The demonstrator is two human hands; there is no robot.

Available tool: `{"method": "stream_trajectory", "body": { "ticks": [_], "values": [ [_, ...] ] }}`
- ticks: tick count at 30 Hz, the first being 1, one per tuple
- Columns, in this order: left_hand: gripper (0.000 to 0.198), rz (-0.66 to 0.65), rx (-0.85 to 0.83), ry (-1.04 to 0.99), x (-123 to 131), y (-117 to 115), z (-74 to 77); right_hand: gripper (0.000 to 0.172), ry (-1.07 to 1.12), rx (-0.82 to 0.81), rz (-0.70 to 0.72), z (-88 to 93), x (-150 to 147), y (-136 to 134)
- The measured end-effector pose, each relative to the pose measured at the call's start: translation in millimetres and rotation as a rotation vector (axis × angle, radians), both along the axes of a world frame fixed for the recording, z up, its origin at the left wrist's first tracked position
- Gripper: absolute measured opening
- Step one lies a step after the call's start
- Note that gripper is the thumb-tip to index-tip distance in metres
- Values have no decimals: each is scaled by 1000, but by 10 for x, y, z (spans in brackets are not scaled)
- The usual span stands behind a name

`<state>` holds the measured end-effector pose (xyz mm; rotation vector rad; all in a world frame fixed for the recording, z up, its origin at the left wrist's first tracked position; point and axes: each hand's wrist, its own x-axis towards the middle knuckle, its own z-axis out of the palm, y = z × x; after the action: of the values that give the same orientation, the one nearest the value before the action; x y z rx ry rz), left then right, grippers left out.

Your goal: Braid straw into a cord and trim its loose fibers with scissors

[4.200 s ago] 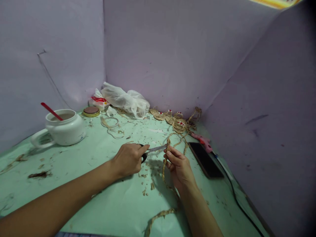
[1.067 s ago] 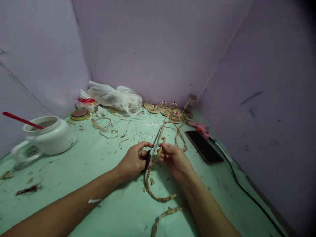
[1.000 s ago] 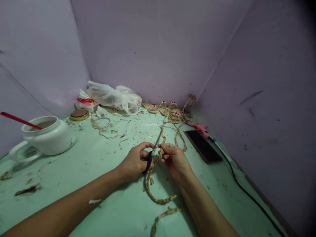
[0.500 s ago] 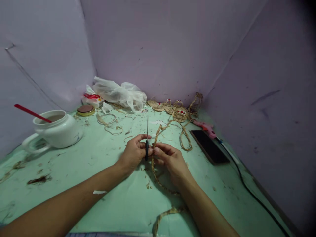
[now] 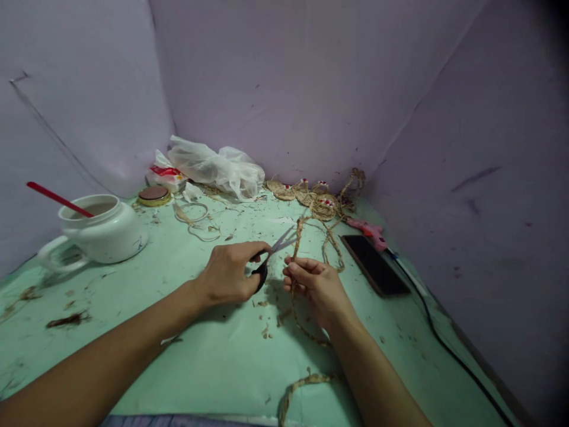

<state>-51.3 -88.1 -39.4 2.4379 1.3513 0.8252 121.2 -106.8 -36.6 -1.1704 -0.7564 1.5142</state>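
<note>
My left hand (image 5: 233,271) grips the black-handled scissors (image 5: 261,274), fingers and thumb at the handle loops. The blades are spread a little and point up and right, towards the braided rope (image 5: 297,240). My right hand (image 5: 317,287) pinches that tan rope between thumb and fingers. One end of the rope stands up above the fingers, and the rest hangs below in a curve towards my right wrist. Another stretch of rope (image 5: 306,380) lies near the front edge of the table.
A white pot (image 5: 111,234) with a red stick stands at left. Behind are a plastic bag (image 5: 217,169), a round tin (image 5: 153,196) and woven pieces (image 5: 323,207). At right lie a phone (image 5: 377,267) and a pink glue gun (image 5: 371,231) with a cable.
My left hand has drawn back to the left, and the scissors have turned from upright to slanting right with blades parted. My right hand has shifted slightly right with the rope.
</note>
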Motion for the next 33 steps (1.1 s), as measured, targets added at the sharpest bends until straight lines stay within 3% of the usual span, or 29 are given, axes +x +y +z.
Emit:
{"method": "stream_trajectory", "body": {
  "ticks": [4,7,15,27,33],
  "values": [
    [57,-57,139,247,47,-50,-5,21,-61,-27,-13,41,5,1],
    [59,-48,182,323,60,-67,12,21,-90,-11,-13,61,-3,-5],
    [58,15,199,386,42,-51,76,28,-152,70,-42,12,24,13],
    [58,-33,129,427,40,-59,61,22,-217,104,-17,30,18,13],
    [56,-55,41,418,33,-57,77,10,-292,168,50,1,40,12]
  ]
}}
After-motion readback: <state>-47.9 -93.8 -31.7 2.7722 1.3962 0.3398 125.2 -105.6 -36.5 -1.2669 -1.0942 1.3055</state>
